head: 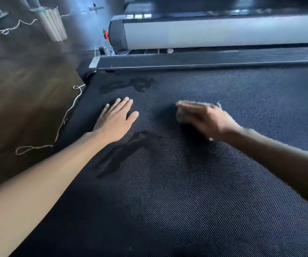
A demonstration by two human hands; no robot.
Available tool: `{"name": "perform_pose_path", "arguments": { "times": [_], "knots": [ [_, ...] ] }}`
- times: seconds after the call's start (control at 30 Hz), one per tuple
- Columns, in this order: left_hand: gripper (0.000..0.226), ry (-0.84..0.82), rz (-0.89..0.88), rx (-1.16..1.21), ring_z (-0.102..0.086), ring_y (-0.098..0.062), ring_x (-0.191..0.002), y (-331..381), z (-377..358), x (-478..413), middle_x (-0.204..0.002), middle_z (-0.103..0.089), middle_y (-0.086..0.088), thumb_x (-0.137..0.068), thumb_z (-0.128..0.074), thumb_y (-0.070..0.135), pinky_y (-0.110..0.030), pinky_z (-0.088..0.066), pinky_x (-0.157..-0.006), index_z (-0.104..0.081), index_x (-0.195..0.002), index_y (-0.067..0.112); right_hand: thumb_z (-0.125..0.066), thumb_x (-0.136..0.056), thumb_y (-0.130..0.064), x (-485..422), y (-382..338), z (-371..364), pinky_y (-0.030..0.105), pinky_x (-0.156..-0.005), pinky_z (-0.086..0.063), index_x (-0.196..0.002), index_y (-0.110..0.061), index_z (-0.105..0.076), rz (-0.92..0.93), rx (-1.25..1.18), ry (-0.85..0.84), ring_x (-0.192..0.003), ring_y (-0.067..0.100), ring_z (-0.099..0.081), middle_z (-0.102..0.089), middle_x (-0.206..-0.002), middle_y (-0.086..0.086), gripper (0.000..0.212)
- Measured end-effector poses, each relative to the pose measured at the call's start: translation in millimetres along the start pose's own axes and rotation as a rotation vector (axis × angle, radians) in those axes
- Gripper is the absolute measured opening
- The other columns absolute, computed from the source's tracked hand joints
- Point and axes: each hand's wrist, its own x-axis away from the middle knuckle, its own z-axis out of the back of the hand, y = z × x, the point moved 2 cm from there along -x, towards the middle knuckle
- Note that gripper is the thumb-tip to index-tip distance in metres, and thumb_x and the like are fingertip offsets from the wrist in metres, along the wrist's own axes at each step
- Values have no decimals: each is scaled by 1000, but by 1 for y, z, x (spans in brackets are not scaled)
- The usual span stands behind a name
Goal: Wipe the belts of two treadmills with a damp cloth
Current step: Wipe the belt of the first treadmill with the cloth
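Cloth [183, 117], grey and wadded, is pressed onto the belt [168, 201] under the fingers of the right hand [208, 119]. One edge of it is seen below the fingertips and a small corner beyond the knuckles. The fingers are laid long across its top, pointing left, but they are smeared by blur. Whether the thumb is curled round the cloth cannot be told. The right forearm is brought in from the right edge, low over the belt, and is cut off there. The left hand [116, 119] is spread flat on the belt, palm down, fingers straight and slightly fanned; nothing is held. It is set well apart from the cloth, near the belt's left edge, with the arm stretched in from the lower left corner. Dark wet patches [116, 160] are seen between and below the two hands, and another is seen further up. A ribbed side rail [205, 59] is seen along the far side, with the second treadmill [214, 34] beyond it, its top cropped. A white cord [64, 123] is trailed over the floor beside the belt.
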Motion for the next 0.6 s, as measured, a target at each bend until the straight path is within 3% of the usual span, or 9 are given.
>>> {"name": "perform_pose_path", "arguments": {
  "times": [0.07, 0.13, 0.2, 0.3, 0.4, 0.47, 0.53, 0.6],
  "knots": [
    [61, 1, 3, 2, -1, -9, -148, 2, 0, 0, -160, -5, 11, -99, -18, 54, -39, -1, -120, -12, -154, 26, -49, -98, -37, -25, 13, -10, 31, -108, -33, -137, -39, -51, -208, 87, 46, -133, 9, -46, -48, -145, -18, 40],
    [61, 2, 5, 7, -2, -9, -148, 3, 1, 0, -161, -6, 11, -99, -19, 53, -39, -1, -120, -13, -154, 26, -49, -96, -32, -29, -8, -23, 33, -105, -39, -134, -31, -56, -205, 110, 91, -127, 18, -53, -55, -140, -9, 39],
    [60, 18, 3, 5, -3, -10, -148, 3, 0, 1, -161, -7, 10, -100, -20, 52, -39, -2, -120, -14, -153, 25, -49, -96, -30, 1, -52, -30, 38, -103, -44, -131, -23, -60, 10, 52, 62, -123, 22, -57, -59, -136, 0, 37],
    [60, 31, 1, 8, -4, -10, -148, 2, 0, 0, -160, -9, 10, -100, -21, 51, -38, -3, -120, -16, -153, 25, -50, -100, -28, 70, -112, -23, 35, -113, -34, -138, -19, -54, 320, -93, -120, -138, 11, -40, -48, -147, -2, 40],
    [60, 38, 5, 2, -5, -9, -147, 1, -3, -3, -160, -9, 11, -99, -21, 53, -38, -4, -120, -17, -153, 26, -46, -101, -32, 81, -109, -7, 31, -115, -32, -144, -23, -46, 453, -154, -249, -141, 5, -34, -40, -152, -8, 43],
    [60, 47, 6, -2, -5, -9, -147, 0, -3, -3, -160, -9, 11, -99, -21, 53, -38, -3, -120, -16, -153, 26, -42, -100, -38, 53, -79, -5, 23, -113, -33, -144, -30, -46, 341, -118, -242, -137, 1, -38, -41, -151, -13, 45],
    [61, 42, 2, -8, -4, -9, -148, 0, -3, -1, -160, -8, 11, -99, -20, 53, -38, -3, -120, -15, -153, 26, -42, -98, -43, 18, -39, -9, 16, -108, -34, -141, -33, -49, 182, -11, -122, -131, 0, -43, -46, -147, -14, 44],
    [60, 33, 4, -13, -3, -9, -148, 1, -3, -1, -160, -7, 11, -99, -19, 53, -39, -3, -120, -14, -153, 26, -44, -98, -44, -15, -4, -15, 27, -110, -35, -141, -35, -48, -28, 90, -11, -131, 6, -45, -47, -146, -12, 43]
  ]
}}
